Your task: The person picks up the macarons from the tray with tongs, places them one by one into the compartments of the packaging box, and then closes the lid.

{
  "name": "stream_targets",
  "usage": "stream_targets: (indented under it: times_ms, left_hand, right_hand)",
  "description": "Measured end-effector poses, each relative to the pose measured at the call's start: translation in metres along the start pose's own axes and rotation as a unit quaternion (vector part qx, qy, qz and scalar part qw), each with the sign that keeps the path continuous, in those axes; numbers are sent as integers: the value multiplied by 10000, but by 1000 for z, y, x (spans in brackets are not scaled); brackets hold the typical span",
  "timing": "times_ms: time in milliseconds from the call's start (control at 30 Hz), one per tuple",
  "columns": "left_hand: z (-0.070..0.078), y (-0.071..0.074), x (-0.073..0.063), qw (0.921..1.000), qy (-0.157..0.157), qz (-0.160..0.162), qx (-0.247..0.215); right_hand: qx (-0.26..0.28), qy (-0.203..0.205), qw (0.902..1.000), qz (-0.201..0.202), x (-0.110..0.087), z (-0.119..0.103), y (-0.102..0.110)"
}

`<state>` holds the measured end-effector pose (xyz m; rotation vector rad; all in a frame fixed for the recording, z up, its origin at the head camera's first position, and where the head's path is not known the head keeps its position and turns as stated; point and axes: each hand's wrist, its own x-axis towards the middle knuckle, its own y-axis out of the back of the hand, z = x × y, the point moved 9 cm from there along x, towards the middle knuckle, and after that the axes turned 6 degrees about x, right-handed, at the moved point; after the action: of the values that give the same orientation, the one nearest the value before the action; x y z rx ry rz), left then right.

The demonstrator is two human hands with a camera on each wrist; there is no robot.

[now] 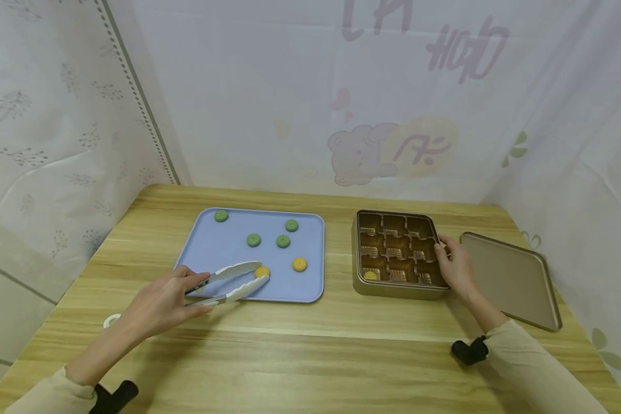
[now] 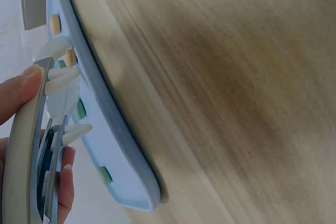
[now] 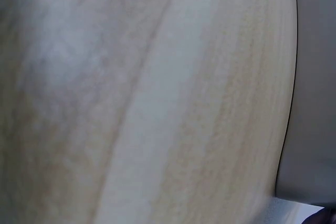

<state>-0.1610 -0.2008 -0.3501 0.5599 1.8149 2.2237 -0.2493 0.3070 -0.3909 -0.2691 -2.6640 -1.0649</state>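
My left hand (image 1: 160, 302) grips a pair of tongs (image 1: 233, 270) with white scalloped tips. The tips are spread to either side of a yellow round cookie-like piece (image 1: 262, 272) on the blue tray (image 1: 202, 247). To the right of it lies a second yellow piece (image 1: 299, 264). Several green round pieces (image 1: 253, 240) are scattered farther back on the tray. My right hand (image 1: 456, 267) holds the right wall of a square gold tin (image 1: 398, 292), thumb at the rim. Inside, a brown divided insert (image 1: 397, 246) has a yellow piece (image 1: 370, 276) in its front left compartment.
A flat gold lid (image 1: 512, 279) lies on the wooden table (image 1: 310, 356) right of the tin, beside my right forearm. Behind my left wrist is a small white ring-shaped object (image 1: 111, 320). Printed curtains (image 1: 269, 86) enclose the back and sides.
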Motion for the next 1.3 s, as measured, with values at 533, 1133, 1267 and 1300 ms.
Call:
stream_targets:
  times_ms: [533,1133,1267,1300]
  left_hand:
    - [1,0,4,9999,37,-101,31]
    - [9,8,17,9977,272,164,-599]
    - [25,11,30,9968,25,313,-735]
    - [29,11,34,9964,-37,338,-771]
  right_hand:
    - [-32,95,9999,63,1,1,1]
    - [-6,102,9999,-9,1,3,0]
    - [-32,90,10000,-13,0,4,-1]
    - [-41,110,9999,-11,1,4,-1]
